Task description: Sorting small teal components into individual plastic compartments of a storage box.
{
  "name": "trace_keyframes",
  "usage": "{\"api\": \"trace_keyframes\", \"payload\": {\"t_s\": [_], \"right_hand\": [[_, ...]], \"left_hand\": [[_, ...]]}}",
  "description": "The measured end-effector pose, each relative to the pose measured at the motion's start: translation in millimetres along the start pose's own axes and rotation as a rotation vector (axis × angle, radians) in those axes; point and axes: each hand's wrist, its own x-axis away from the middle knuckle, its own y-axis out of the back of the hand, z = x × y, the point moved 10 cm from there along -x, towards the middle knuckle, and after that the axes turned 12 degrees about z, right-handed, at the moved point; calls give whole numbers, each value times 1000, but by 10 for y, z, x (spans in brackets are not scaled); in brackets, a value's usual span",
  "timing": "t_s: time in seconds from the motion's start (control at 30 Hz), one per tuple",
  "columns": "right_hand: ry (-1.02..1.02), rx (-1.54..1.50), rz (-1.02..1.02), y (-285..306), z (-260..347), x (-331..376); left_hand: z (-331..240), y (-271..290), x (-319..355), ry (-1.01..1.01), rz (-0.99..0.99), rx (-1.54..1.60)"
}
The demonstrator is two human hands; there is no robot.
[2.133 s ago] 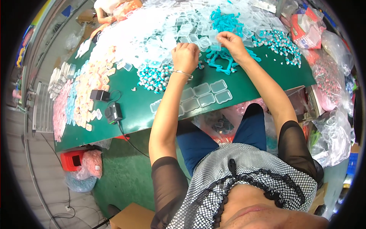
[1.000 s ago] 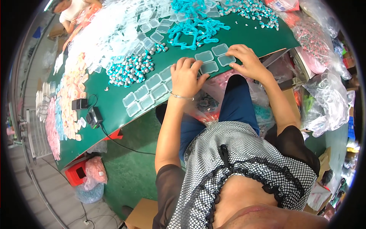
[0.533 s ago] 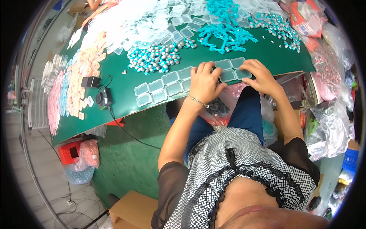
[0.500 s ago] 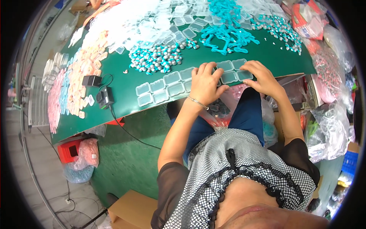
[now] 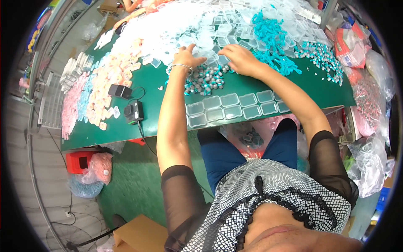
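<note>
Both my hands reach forward over the green table. My left hand [image 5: 189,58], with a bracelet on its wrist, is open with fingers apart at the near edge of a heap of clear plastic boxes [image 5: 228,30]. My right hand [image 5: 240,59] is also open, its fingers bent toward the same heap. Nothing shows in either hand. Just below them lies a pile of small grey-and-teal pieces [image 5: 206,80], partly hidden by my left wrist. Two rows of clear shallow box halves [image 5: 229,100] lie along the table's near edge, partly behind my right forearm.
Teal cord-like strips [image 5: 273,56] and more grey-and-teal pieces [image 5: 321,59] lie to the right. Peach pieces [image 5: 121,77], pink pieces [image 5: 74,105] and a black corded device [image 5: 133,111] are on the left. Plastic bags [image 5: 367,155] crowd the right side; a cardboard box [image 5: 140,233] stands below.
Both hands have left the rows of box halves and moved forward to the heap, the left one also going leftward. The whole view has shifted somewhat.
</note>
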Motion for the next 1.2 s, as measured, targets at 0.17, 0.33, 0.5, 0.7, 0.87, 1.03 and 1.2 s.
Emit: {"api": "trace_keyframes", "payload": {"t_s": [0.17,0.33,0.5,0.7,0.87,1.03,1.2], "right_hand": [[-91,122,75,-428,-105,-555],[-88,73,166,-582,-276,-701],[-49,-136,105,-475,-174,-682],[-27,-115,55,-459,-310,-620],[-28,-164,-123,-209,-322,-519],[-40,-160,-305,243,-291,-243],[-220,-295,-219,541,-468,115]], "left_hand": [[-116,-20,-108,-89,67,-122],[-290,18,-86,-167,-9,-134],[-91,-5,-94,-195,-70,-93],[-292,-15,-59,-226,3,34],[-489,180,36,-425,-117,143],[-737,214,75,-480,-55,397],[-1077,-16,137,-342,231,893]]}}
